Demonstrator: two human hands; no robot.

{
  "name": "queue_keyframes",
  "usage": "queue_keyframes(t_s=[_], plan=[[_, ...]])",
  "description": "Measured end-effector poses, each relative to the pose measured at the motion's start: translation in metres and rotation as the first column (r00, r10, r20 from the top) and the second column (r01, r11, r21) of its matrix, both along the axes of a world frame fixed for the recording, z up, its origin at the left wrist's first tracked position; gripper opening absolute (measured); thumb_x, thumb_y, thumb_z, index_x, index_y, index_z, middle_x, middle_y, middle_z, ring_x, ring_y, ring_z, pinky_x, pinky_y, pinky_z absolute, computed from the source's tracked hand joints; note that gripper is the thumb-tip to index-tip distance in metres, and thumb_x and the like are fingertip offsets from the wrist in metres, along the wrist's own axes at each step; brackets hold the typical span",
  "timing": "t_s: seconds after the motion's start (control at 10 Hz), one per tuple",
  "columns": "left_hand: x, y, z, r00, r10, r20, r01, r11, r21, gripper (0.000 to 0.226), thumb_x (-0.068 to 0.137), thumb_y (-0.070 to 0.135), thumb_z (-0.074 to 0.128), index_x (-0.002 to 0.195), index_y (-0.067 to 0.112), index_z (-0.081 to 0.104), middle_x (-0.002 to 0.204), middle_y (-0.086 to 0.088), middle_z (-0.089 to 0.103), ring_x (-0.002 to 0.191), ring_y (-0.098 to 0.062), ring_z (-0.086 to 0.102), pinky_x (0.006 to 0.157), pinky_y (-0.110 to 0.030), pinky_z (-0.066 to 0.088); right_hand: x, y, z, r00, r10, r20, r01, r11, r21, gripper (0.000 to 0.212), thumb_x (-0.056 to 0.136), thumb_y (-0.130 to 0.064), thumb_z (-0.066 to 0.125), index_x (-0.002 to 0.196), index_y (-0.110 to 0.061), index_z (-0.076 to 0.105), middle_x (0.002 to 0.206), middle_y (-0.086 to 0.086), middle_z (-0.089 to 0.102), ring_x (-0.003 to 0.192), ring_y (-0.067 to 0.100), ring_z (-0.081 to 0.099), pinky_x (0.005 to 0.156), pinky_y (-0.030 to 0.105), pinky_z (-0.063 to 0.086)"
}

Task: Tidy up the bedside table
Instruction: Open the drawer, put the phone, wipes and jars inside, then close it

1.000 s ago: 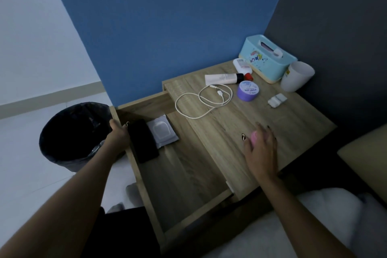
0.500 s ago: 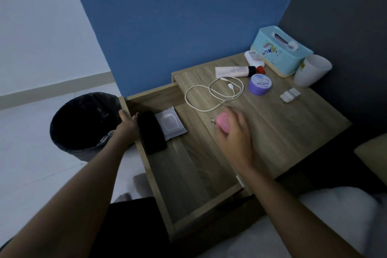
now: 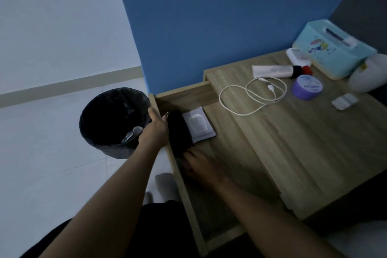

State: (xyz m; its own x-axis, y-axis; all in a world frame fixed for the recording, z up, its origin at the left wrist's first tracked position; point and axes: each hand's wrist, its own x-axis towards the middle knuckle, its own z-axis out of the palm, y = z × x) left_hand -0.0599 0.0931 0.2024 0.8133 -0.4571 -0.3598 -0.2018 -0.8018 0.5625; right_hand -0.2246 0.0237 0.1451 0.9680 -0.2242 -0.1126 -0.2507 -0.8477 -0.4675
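Observation:
The wooden bedside table (image 3: 314, 153) has its drawer (image 3: 189, 205) pulled out to the left. My left hand (image 3: 155, 130) grips the drawer's outer edge. My right hand (image 3: 199, 168) is down inside the drawer, blurred, just in front of a black pouch (image 3: 179, 134) that lies beside a white wipes pack (image 3: 199, 124). Whatever is under its fingers is hidden. On the tabletop lie a white cable (image 3: 253, 95), a white tube (image 3: 272, 71), a purple tin (image 3: 307, 87) and a small white item (image 3: 345, 101).
A black-lined bin (image 3: 114, 121) stands on the floor just left of the drawer. A teal tissue box (image 3: 333, 48), a white bottle (image 3: 297, 56) and a white cup (image 3: 368, 73) sit at the table's back right corner, against the blue wall.
My right hand picked a pink object off the tabletop, carried it left, and has dropped into the drawer. My left hand stayed on the drawer edge. The view swung left.

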Motion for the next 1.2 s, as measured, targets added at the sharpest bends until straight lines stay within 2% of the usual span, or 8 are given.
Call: queue_keyframes(t_s=[0.4,0.6,0.7,0.8,0.9,1.0,1.1,1.2], plan=[[-0.004,0.001,0.003,0.997,-0.002,0.078,-0.001,0.999,0.045,0.061,0.101,0.044,0.02,0.148,0.011,0.002,0.122,-0.033,0.057,0.11,-0.046,0.058,0.096,-0.054,0.044,0.014,0.015,-0.035,0.999,-0.031,-0.024,0.026,0.981,-0.195,0.037,0.085,-0.018,0.054,0.121,-0.012,0.054,0.122,0.014,0.06,0.111,0.037,0.057,0.083,0.049,0.05],[-0.005,0.003,0.006,0.998,-0.001,0.066,-0.001,1.0,0.03,0.06,0.101,0.044,0.021,0.148,0.013,0.001,0.124,-0.034,0.056,0.111,-0.046,0.057,0.096,-0.055,0.043,0.004,0.022,-0.045,1.0,0.015,-0.001,-0.015,0.992,-0.123,0.038,0.073,-0.006,0.072,0.109,-0.005,0.058,0.118,0.022,0.061,0.108,0.04,0.061,0.078,0.045,0.056],[-0.006,0.004,0.007,0.998,-0.003,0.068,0.002,1.0,0.023,0.059,0.101,0.044,0.021,0.148,0.013,0.002,0.123,-0.033,0.057,0.11,-0.046,0.058,0.095,-0.055,0.044,0.006,0.027,-0.034,0.996,-0.088,0.016,0.088,0.995,-0.046,0.034,0.089,-0.013,0.059,0.121,-0.002,0.055,0.122,0.021,0.056,0.111,0.039,0.057,0.086,0.044,0.052],[-0.005,0.003,0.005,0.998,-0.008,0.063,0.008,1.0,0.004,0.057,0.099,0.046,0.021,0.145,0.016,0.005,0.114,-0.031,0.062,0.1,-0.044,0.062,0.091,-0.055,0.048,0.011,0.023,-0.038,1.0,-0.014,-0.019,0.012,0.993,-0.114,0.047,0.103,-0.033,0.027,0.143,-0.011,0.036,0.149,0.011,0.037,0.137,0.027,0.032,0.112,0.037,0.025],[-0.004,0.004,0.003,0.998,-0.005,0.062,0.005,1.0,0.004,0.056,0.099,0.047,0.021,0.143,0.016,0.008,0.11,-0.03,0.063,0.096,-0.044,0.063,0.089,-0.056,0.049,0.009,0.025,-0.042,0.987,-0.159,0.015,0.16,0.985,-0.059,0.046,0.102,-0.038,0.026,0.139,-0.019,0.045,0.145,0.004,0.046,0.135,0.018,0.039,0.111,0.029,0.029],[-0.004,0.005,0.003,0.997,-0.002,0.072,0.0,1.0,0.02,0.057,0.099,0.047,0.02,0.144,0.015,0.008,0.111,-0.03,0.063,0.097,-0.044,0.063,0.089,-0.057,0.048,0.007,0.028,-0.026,0.948,-0.312,0.061,0.316,0.945,-0.084,0.035,0.085,-0.061,0.032,0.082,-0.055,0.067,0.081,-0.036,0.065,0.081,-0.019,0.06,0.076,0.002,0.044],[-0.003,0.009,0.002,0.996,-0.028,0.088,0.024,0.999,0.048,0.06,0.1,0.044,0.021,0.147,0.008,0.005,0.117,-0.033,0.059,0.098,-0.044,0.063,0.088,-0.055,0.049,0.0,0.034,-0.01,0.986,-0.167,0.021,0.164,0.981,0.1,0.026,0.09,-0.039,0.046,0.1,-0.035,0.069,0.095,-0.014,0.071,0.088,0.003,0.067,0.08,0.024,0.055],[-0.002,0.01,0.005,0.991,-0.084,0.108,0.075,0.994,0.084,0.056,0.102,0.037,0.02,0.145,0.001,0.008,0.13,-0.036,0.05,0.099,-0.044,0.064,0.086,-0.056,0.05,-0.008,0.025,0.02,0.925,-0.134,0.356,0.153,0.988,-0.026,0.035,0.092,-0.026,0.047,0.121,-0.011,0.06,0.114,0.01,0.067,0.103,0.023,0.064,0.091,0.035,0.052]])
